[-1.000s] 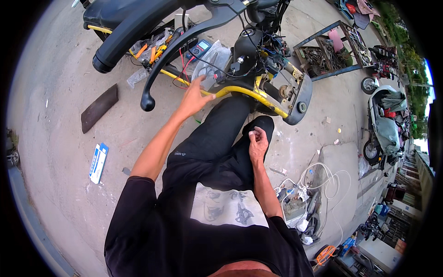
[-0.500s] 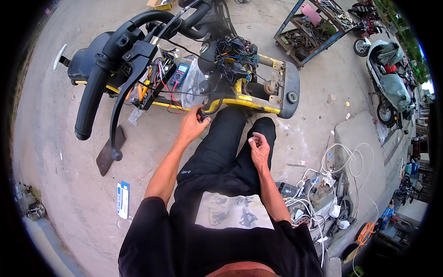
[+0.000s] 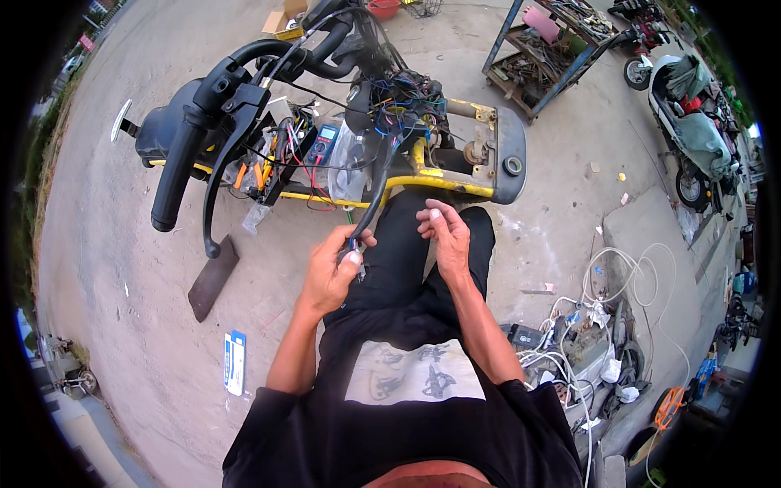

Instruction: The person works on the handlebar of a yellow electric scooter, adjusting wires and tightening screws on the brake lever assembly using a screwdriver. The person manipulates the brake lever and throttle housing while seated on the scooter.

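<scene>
My left hand (image 3: 329,272) is closed around the lower end of a black sheathed wiring cable (image 3: 376,199), in front of my left thigh. Small coloured wire ends show at the grip, too small to tell apart. The cable runs up to a tangle of coloured wires (image 3: 407,102) on a partly stripped electric scooter with a yellow frame (image 3: 407,182). My right hand (image 3: 447,242) hovers over my right leg, fingers loosely bent and apart, with nothing visible in it. It is a short way right of the cable, not touching it.
A handlebar grip with brake lever (image 3: 179,171) juts out at the left. A blue multimeter (image 3: 324,142) with red leads and a tool box (image 3: 264,175) holding pliers sit by the frame. White cable coils (image 3: 626,276) lie right; a metal tool rack (image 3: 537,61) stands behind.
My left hand has drawn back toward me from the yellow frame, bringing the black cable's end with it. My right hand has risen toward the cable. The view has shifted slightly.
</scene>
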The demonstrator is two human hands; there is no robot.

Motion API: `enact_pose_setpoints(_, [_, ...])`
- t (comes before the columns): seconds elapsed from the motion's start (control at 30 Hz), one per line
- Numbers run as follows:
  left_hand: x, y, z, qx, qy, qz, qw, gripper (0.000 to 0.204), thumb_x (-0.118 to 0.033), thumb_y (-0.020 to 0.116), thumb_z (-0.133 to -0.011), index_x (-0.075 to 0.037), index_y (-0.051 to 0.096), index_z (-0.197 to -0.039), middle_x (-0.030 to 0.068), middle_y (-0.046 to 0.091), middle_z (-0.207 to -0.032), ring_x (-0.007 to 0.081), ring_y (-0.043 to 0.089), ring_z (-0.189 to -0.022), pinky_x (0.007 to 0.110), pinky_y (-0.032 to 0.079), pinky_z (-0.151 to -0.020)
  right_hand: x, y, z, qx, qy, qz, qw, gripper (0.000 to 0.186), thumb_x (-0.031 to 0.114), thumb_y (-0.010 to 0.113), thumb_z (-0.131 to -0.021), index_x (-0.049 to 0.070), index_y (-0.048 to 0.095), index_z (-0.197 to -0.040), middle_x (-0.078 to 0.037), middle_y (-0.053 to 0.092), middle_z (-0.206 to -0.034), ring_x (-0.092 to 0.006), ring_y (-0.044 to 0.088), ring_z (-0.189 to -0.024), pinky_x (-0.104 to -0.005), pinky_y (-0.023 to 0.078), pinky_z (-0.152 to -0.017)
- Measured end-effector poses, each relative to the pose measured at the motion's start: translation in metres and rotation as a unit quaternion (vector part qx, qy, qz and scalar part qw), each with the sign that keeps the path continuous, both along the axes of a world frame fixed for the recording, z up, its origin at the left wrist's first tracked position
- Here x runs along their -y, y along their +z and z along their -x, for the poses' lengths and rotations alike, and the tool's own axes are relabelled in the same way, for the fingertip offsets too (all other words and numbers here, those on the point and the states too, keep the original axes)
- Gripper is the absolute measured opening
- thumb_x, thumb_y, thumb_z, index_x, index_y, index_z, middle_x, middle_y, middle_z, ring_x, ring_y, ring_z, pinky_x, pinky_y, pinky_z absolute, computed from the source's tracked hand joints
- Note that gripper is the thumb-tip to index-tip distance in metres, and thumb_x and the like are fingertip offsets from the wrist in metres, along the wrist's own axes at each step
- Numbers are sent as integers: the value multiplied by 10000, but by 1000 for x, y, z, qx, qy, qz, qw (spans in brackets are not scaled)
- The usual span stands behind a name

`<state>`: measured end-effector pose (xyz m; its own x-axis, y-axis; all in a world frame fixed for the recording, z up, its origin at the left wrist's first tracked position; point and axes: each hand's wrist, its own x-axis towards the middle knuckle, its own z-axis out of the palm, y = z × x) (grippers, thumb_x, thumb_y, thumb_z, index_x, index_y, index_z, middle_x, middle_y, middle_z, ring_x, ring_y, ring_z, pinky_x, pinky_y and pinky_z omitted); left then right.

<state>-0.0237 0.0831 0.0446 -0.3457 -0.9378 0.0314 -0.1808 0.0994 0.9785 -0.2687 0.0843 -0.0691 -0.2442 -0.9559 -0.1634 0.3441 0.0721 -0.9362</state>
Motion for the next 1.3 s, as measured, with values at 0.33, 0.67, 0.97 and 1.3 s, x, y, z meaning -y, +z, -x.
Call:
enact_pose_setpoints(0.33, [-3, 17, 31, 336, -49, 260, 904, 457, -265, 734, -905, -69, 637, -1306, 108, 671, -1101, 340, 709, -841, 453, 574, -716, 61, 95, -15, 167, 113, 0, 979, 487, 304, 584, -1102, -27, 530, -1456, -100, 699, -1091, -154, 659, -856, -315, 545, -766])
enact_pose_setpoints(0.67, [60, -9, 55, -11, 19, 43, 999, 445, -297, 594, -1097, 15, 586, -1414, 171, 713, -1305, 261, 724, -1080, 363, 558, -938, 71, 140, 12, 145, 111, -4, 983, 419, 161, 578, -1081, -45, 559, -1446, -25, 606, -858, -86, 506, -631, -245, 410, -568])
enact_pose_setpoints(0.97, [141, 10, 90, -404, 28, -208, 890, 380, -175, 644, -1067, 58, 598, -1364, 153, 718, -1252, 210, 701, -1104, 345, 579, -972, 59, 137, 0, -51, 161, 17, 985, 452, 165, 594, -1072, -38, 555, -1474, -34, 682, -871, -87, 603, -699, -252, 506, -661])
enact_pose_setpoints(1.3, [167, 2, 96, -401, 108, -252, 874, 251, -75, 642, -1038, 95, 665, -1221, 154, 738, -1117, 195, 708, -939, 304, 609, -834, 33, 142, -32, -549, 135, 102, 818, 570, 101, 650, -975, -19, 467, -1501, -325, 689, -1095, -507, 669, -1000, -561, 533, -852])
